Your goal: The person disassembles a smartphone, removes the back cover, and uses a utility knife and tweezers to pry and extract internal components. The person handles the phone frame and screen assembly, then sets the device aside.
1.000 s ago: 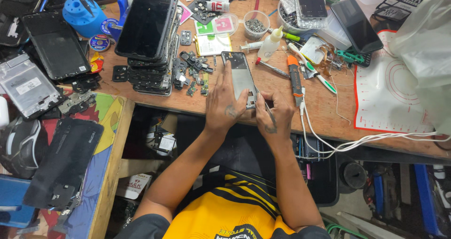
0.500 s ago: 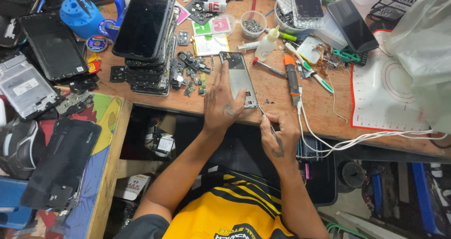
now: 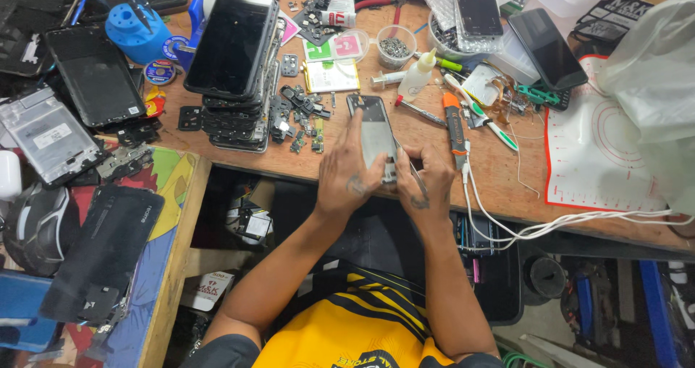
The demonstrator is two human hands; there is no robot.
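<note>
An opened phone frame [image 3: 376,133] is held flat on the wooden tabletop [image 3: 499,172], near its front edge. The left hand [image 3: 349,174] is laid along the frame's left side, its grip closed on that edge with the fingers stretched upward beside it. The right hand [image 3: 428,183] is pressed against the frame's lower right corner, its grip drawn together there on a thin tool; the tool's tip cannot be made out. An orange-handled screwdriver [image 3: 454,124] lies just right of the frame, and a stack of phones [image 3: 235,64] stands well to the left.
</note>
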